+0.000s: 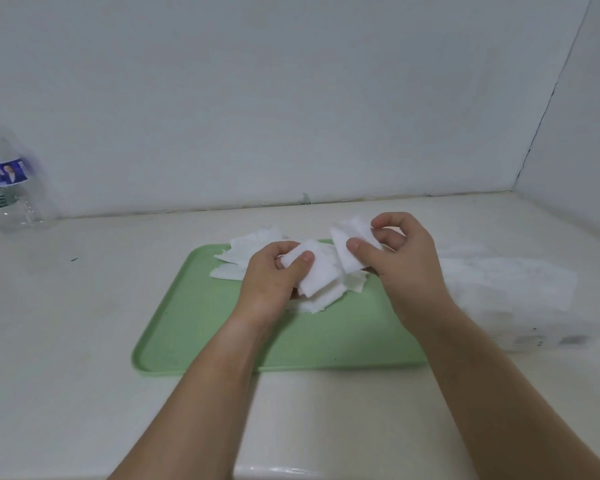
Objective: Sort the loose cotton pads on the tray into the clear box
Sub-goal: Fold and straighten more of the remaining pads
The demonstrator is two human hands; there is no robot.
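Tray (194, 323): one, pale green, rectangular, lying flat on the white surface (83, 306); all places below are given relative to it.

Loose cotton pads (246, 251): a white overlapping heap on the tray's far end, spilling a little past its far rim. The layers merge, so no exact count can be made.

Left hand (270, 275): one, above the tray's far middle. Its fingers curl under a stack of pads (321, 271) and its thumb presses on top. Several layers show, but their number is unclear.

Right hand (406, 265): one, above the tray's far right corner. It pinches a raised pad (352, 237) between thumb and fingertips, just beside the left hand's stack. Whether this is one layer or more cannot be told.

Clear box (520, 306): one, on the surface just right of the tray, long and see-through, with white pads lying inside it.

Bottle (9, 181): one, clear plastic with a blue label, upright, well left of the tray and against the wall (257, 98).
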